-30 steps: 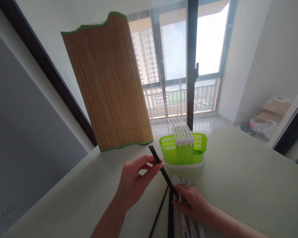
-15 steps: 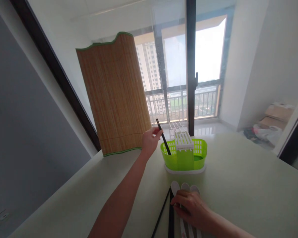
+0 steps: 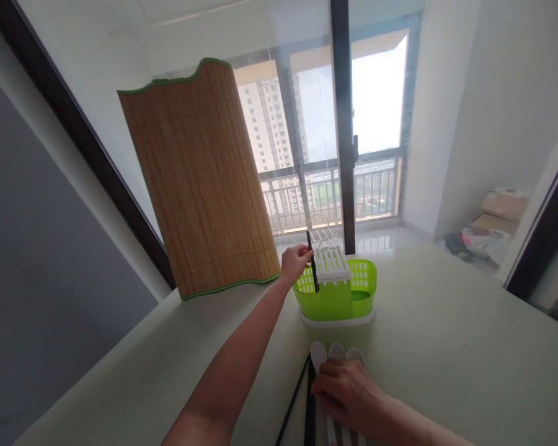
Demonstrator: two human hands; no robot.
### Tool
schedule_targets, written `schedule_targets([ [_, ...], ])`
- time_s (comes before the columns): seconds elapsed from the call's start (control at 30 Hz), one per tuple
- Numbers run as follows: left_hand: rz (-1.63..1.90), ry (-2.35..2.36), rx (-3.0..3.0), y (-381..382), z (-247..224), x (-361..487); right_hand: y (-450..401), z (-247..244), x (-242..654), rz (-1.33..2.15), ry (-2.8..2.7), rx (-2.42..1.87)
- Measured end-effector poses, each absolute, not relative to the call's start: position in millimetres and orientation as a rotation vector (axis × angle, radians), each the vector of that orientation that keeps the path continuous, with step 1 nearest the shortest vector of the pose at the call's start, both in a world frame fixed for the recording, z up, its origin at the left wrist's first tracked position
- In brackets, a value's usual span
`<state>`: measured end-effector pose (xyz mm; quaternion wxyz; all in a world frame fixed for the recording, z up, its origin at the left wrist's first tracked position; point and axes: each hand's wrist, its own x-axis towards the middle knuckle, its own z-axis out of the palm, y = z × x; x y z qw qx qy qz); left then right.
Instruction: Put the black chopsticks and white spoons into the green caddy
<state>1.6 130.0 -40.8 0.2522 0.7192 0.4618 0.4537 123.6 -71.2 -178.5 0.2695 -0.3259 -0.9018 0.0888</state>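
Left hand [image 3: 296, 260] holds black chopstick [image 3: 312, 267] near-upright (in green caddy [image 3: 335, 298]).

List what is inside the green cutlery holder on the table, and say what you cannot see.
A black chopstick, pinched by the left hand, stands in the left compartment of the green cutlery holder. A white slotted insert sits at its middle. The walls hide the compartment bottoms.

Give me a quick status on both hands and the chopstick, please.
Left hand pinching black chopstick, upright in green holder. Right hand resting on white spoons beside spare chopsticks. Nothing blocking the holder.
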Motion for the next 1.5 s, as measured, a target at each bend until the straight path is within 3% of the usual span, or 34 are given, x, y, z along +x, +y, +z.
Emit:
schedule_targets([
  [0.3,1.206,1.354,2.114,113,-42,-2,-72,-176,123,0.231,-2.442,-0.891],
  [0.5,1.278,1.442,2.297,52,-46,-28,-73,-171,125,0.219,-2.475,-0.88],
  [0.77,0.725,1.646,2.292,-65,-108,-78,-78,-165,129,0.205,-2.544,-0.864],
  [0.97,0.402,1.802,2.119,-110,-149,-84,-79,-161,131,0.231,-2.571,-0.861],
  [1.23,0.268,1.847,2.126,-115,-139,-77,-81,-156,129,0.202,-2.6,-0.853],
  [1.5,-0.135,2.12,2.243,-103,-125,-79,-78,-153,133,0.135,-2.614,-0.895],
])
